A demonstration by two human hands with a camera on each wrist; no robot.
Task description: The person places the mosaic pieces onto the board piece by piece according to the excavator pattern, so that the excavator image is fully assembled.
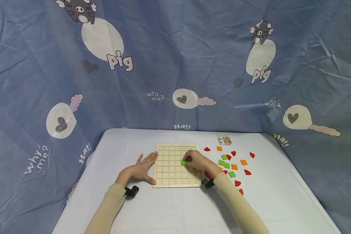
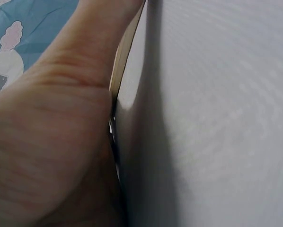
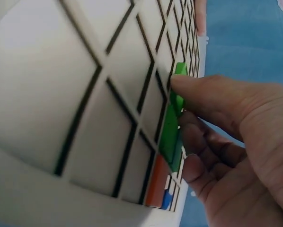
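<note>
A pale wooden grid board (image 1: 170, 179) lies flat on the white table. My left hand (image 1: 141, 169) rests at its left edge, fingers spread, fingertip and thumb touching the rim. Over the right part of the board, my right hand (image 1: 197, 160) pinches a small green square tile (image 1: 183, 162) between thumb and fingers; the tile is tilted in the right wrist view. Below it in that view, another green tile (image 3: 169, 135), an orange tile (image 3: 157, 177) and a bit of blue (image 3: 167, 199) sit in the grid; my hand covers them in the head view. The left wrist view shows mostly palm.
Right of the board lie several loose tiles: green squares (image 1: 232, 174), orange squares (image 1: 244, 162) and red wedges (image 1: 247, 172). A small picture card (image 1: 224, 139) lies behind them. A blue printed cloth (image 1: 152, 71) hangs around the table (image 1: 163, 211).
</note>
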